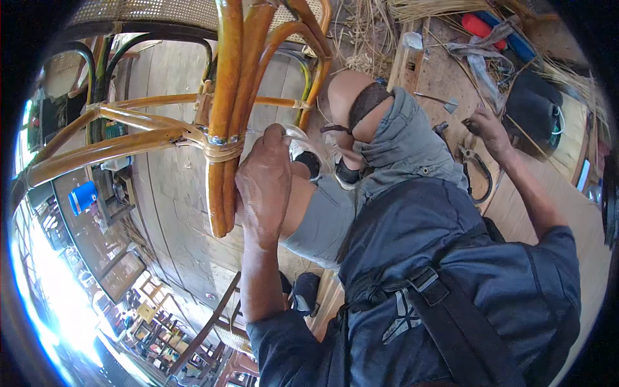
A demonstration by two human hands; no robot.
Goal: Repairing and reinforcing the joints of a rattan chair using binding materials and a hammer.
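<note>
A glossy brown rattan chair frame (225, 77) stands before me at the left, its poles bundled into a leg. Thin cane binding (224, 150) wraps that leg close to its end. Beside the binding, my left hand (264, 180) is closed against the leg, and a pale flat cane strip (342, 151) runs from its fingers toward my knees. Off to the right, above the bench, my right hand (491, 134) has its fingers curled; a dark bit shows at the fingertips, but I cannot make out what it is. Dark-handled pliers (476, 169) lie just below this hand.
A small flat-bladed tool (445, 101) lies on the bench beyond my right hand. Loose cane strips (367, 32) litter the far side, near a black bag (534, 113) and a red object (477, 26). A blue container (82, 197) stands at the left.
</note>
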